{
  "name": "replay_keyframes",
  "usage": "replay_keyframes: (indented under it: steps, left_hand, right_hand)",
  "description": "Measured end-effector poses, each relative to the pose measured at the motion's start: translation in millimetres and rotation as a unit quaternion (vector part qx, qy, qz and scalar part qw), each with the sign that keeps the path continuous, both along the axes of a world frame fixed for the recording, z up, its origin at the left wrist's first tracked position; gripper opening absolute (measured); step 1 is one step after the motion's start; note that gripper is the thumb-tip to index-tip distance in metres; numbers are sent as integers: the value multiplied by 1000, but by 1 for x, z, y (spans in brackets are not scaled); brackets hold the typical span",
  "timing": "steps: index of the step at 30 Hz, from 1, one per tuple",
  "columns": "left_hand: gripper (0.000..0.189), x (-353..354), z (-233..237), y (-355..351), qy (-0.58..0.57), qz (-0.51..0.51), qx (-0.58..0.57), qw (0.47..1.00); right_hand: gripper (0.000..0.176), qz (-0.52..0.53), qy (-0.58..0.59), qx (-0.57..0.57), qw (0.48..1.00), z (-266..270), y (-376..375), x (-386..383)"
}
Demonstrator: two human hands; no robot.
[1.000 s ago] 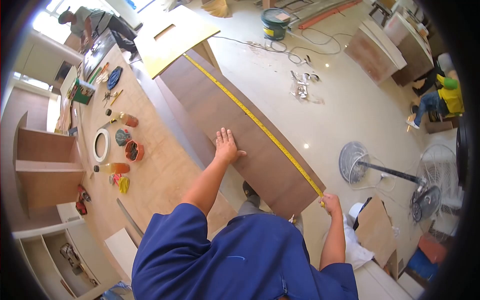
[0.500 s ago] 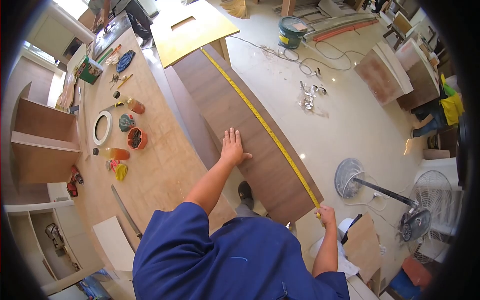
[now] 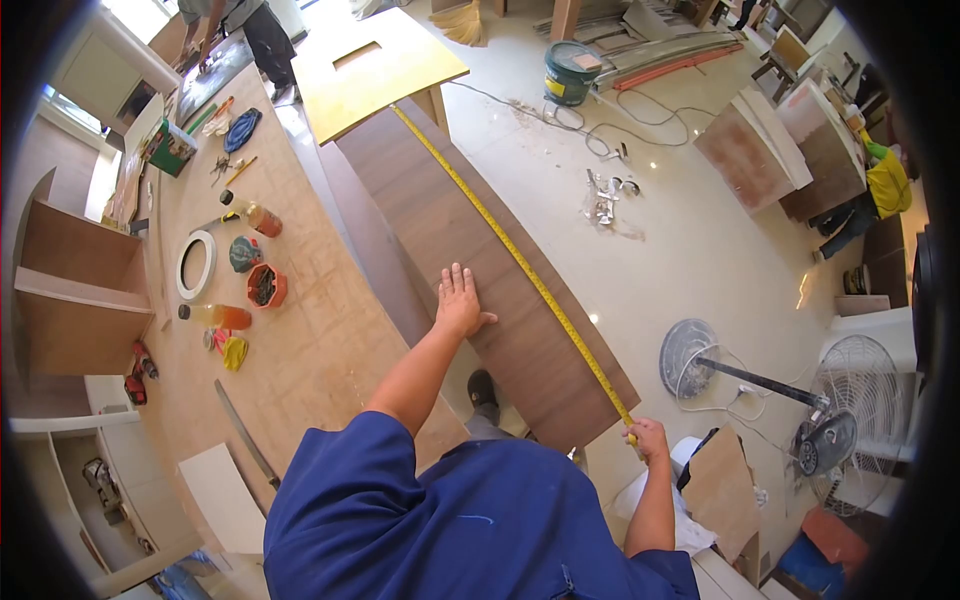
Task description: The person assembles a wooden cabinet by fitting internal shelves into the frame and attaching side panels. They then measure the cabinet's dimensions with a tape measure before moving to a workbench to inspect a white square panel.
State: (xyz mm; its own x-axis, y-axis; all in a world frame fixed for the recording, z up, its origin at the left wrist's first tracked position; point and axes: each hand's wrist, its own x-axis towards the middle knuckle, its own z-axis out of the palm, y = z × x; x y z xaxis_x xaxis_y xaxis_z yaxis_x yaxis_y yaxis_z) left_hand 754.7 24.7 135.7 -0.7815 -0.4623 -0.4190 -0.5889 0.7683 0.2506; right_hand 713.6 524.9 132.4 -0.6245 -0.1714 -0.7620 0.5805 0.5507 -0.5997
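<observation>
A long brown wood-grain board (image 3: 520,345) stretches away from me, its far end under a yellow-topped stand (image 3: 400,75). Along its right side runs a yellow tape measure (image 3: 510,242), pulled out from the far end to the near corner. My left hand (image 3: 460,303) rests flat on the board with its fingers stretched out. At the near right corner my right hand (image 3: 648,438) is closed around the near end of the tape measure; the fingers partly cover what they grip.
On the left, a big wooden worktop (image 3: 310,330) carries bottles, a red octagonal pot (image 3: 266,287), a tape roll (image 3: 196,265) and a long blade (image 3: 246,435). A pedestal fan (image 3: 828,440) stands right. Cables and a bucket (image 3: 572,72) lie beyond. Another person (image 3: 265,40) works at the far left.
The whole view has shifted slightly as my head moved. Both hands keep their places on the board and the tape measure. The person at the far left shows more fully.
</observation>
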Motion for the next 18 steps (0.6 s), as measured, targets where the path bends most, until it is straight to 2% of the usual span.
replay_keyframes:
  steps: [18]
  left_hand:
    - [117, -1, -2, 1, 2, -1, -1, 1000]
  right_hand:
    - [27, -3, -17, -13, 1000, -4, -3, 2]
